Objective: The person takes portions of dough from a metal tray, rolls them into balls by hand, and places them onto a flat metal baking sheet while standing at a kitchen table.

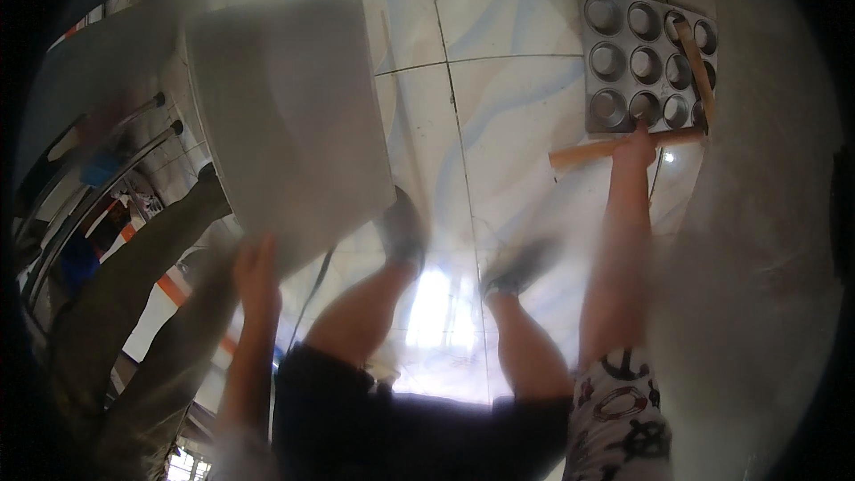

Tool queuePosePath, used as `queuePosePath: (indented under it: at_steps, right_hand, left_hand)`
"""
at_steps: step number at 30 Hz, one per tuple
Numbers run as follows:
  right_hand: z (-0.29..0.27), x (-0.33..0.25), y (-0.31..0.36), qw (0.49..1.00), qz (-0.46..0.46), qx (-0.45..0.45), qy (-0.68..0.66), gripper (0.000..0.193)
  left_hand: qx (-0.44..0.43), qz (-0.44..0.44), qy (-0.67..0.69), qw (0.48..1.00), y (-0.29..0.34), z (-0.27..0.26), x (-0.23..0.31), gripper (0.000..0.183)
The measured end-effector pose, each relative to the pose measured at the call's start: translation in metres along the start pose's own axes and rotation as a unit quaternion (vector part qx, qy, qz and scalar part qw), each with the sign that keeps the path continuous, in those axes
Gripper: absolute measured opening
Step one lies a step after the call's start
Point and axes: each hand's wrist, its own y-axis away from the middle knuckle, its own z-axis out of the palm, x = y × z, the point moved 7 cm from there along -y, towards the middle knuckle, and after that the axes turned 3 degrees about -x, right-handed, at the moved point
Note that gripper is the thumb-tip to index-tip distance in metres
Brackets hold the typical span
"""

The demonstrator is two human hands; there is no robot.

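A dark grey muffin tin (pixel 614 76) with several round cups lies on the tiled floor at the far right. My right hand (pixel 634 150) reaches out to its near edge, fingers closed at the rim with one fingertip in a near-row cup. A strip of brown wood or card (pixel 583 156) passes by this hand, and another brown strip (pixel 696 67) lies across the tin's right side. At left stands a large grey box-like thing with a flat top (pixel 289 107). My left hand (pixel 256 274) is at its near left corner; blur hides whether the fingers grip it.
Another person's legs in olive trousers (pixel 147 303) are at the left, by a rack with metal rails (pixel 111 169). A dark cord (pixel 312 298) hangs near the grey box. My legs stand apart on the tiled floor (pixel 454 214). A blurred pale surface (pixel 757 258) borders the right.
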Motion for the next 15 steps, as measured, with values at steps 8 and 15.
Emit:
queuePosePath:
  at_steps: [8,15]
  right_hand:
    - [0.052,-0.114,0.085,0.717,-0.366,0.101,0.585,0.056]
    - [0.088,-0.112,0.054,0.552,-0.476,0.043,0.683,0.053]
  left_hand:
    - [0.075,-0.012,0.029,0.997,0.020,-0.003,-0.001,0.024]
    - [0.147,-0.100,0.050,0.983,0.029,-0.007,0.039,0.015]
